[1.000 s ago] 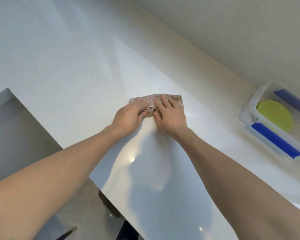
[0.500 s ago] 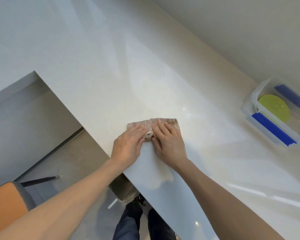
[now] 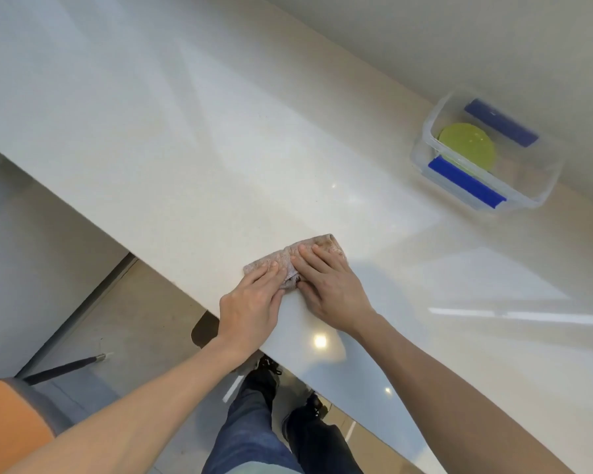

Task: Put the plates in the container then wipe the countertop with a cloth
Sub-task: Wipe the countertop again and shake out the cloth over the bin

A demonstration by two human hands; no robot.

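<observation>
Left hand and right hand were pressed flat, fingers straight, on the folded cloth near the worktop edge. Cloth mostly covered. Green plate was seen in the clear container; plate count indeterminable.

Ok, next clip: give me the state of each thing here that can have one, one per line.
cloth: folded, flat on the countertop, pressed under both hands
left hand: fingers straight, pressing on the cloth
right hand: fingers straight, pressing on the cloth
container: lid off, standing on the countertop
green plate: inside the container
countertop: glossy, no spill visible
</observation>
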